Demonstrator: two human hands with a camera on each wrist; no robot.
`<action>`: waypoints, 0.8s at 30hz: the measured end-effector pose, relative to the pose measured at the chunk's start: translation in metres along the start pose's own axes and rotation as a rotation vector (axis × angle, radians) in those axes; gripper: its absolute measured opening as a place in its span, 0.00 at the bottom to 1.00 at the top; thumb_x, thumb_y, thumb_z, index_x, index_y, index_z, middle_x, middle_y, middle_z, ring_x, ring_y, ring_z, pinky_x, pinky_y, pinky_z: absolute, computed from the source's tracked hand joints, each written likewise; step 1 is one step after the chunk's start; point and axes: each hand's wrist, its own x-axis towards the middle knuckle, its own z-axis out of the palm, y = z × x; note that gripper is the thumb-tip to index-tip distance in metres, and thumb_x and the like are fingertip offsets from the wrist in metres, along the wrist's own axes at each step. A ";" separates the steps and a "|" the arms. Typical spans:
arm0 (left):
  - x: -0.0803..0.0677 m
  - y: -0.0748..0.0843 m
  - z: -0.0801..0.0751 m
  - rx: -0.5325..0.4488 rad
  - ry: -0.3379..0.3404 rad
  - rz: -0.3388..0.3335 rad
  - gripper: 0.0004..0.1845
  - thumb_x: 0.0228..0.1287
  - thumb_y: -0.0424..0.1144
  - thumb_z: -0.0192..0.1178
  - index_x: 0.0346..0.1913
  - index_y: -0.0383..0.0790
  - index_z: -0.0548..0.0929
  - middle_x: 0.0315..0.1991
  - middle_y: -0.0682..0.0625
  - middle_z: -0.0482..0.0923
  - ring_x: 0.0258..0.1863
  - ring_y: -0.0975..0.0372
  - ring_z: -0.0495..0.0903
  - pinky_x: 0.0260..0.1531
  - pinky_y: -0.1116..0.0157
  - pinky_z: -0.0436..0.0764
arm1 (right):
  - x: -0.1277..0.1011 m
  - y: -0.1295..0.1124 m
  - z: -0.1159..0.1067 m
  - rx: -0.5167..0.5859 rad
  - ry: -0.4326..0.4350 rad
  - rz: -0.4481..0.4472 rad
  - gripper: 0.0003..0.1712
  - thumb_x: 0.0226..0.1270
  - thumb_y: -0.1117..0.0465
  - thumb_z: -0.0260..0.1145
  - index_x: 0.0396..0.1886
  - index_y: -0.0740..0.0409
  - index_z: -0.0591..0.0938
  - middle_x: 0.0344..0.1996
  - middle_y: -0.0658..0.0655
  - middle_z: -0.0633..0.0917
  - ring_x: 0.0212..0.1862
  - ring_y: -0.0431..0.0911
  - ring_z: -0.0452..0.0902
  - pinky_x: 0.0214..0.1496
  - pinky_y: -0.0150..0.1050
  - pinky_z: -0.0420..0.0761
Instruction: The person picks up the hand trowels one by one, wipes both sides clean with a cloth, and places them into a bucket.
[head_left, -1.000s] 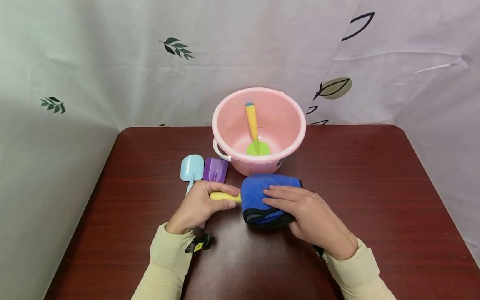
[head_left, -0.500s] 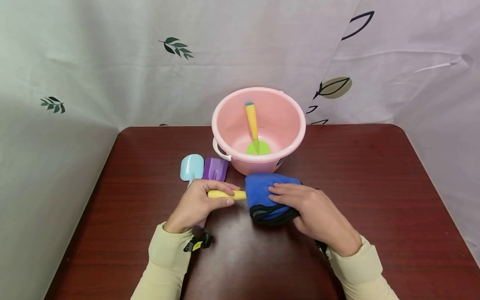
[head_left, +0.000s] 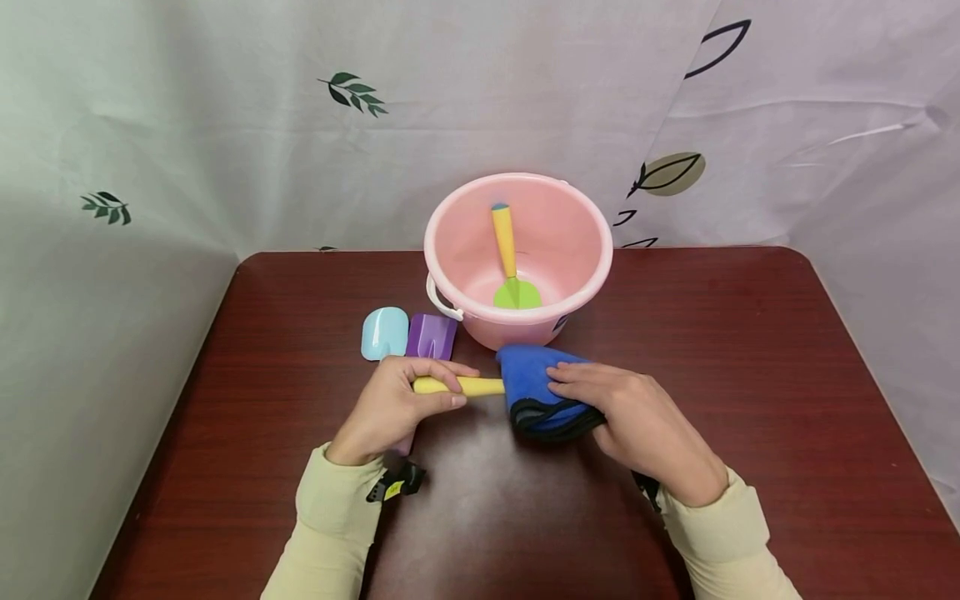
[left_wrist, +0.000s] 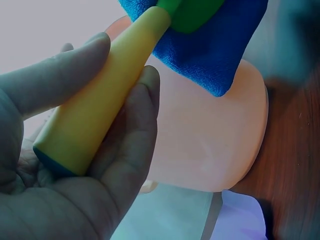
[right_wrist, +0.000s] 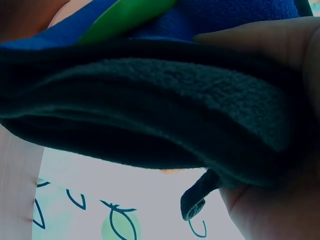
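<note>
My left hand [head_left: 386, 408] holds a toy shovel by its tapered yellow handle [head_left: 480, 387], thumb on one side and fingers on the other. The shovel's green blade [left_wrist: 200, 12] lies against a folded blue cloth [head_left: 528, 371] with black edging, which hides the blade in the head view. Gripping the cloth from the right is my right hand [head_left: 637, 421], its fingers across the top and the folds sandwiched round the blade. The right wrist view shows the dark-edged folds [right_wrist: 165, 115] close up, with part of the green blade above them.
Just behind the hands stands a pink bucket [head_left: 510, 332] with a white handle [head_left: 441, 302]. Inside it leans another shovel [head_left: 506, 242], yellow-handled with a green blade. Left of the bucket lie a light blue shovel [head_left: 385, 333] and a purple shovel [head_left: 431, 337], partly under my left hand.
The cloth and my right hand have shifted a little to the right, so more of the yellow handle shows. My left hand has stayed almost in place.
</note>
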 end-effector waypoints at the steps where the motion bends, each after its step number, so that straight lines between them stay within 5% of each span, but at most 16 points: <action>1: 0.000 0.000 0.000 0.001 0.000 0.001 0.06 0.56 0.25 0.71 0.28 0.38 0.87 0.45 0.48 0.88 0.50 0.55 0.84 0.44 0.67 0.82 | 0.000 0.001 0.000 -0.001 0.004 0.000 0.39 0.40 0.82 0.55 0.55 0.58 0.87 0.59 0.52 0.83 0.62 0.47 0.78 0.57 0.49 0.80; 24: -0.008 0.007 -0.018 -0.003 0.088 -0.013 0.06 0.56 0.29 0.73 0.27 0.38 0.85 0.46 0.47 0.88 0.50 0.54 0.84 0.44 0.67 0.83 | -0.010 0.015 -0.012 -0.078 0.044 0.089 0.33 0.45 0.77 0.53 0.51 0.58 0.89 0.54 0.52 0.86 0.56 0.49 0.83 0.50 0.50 0.83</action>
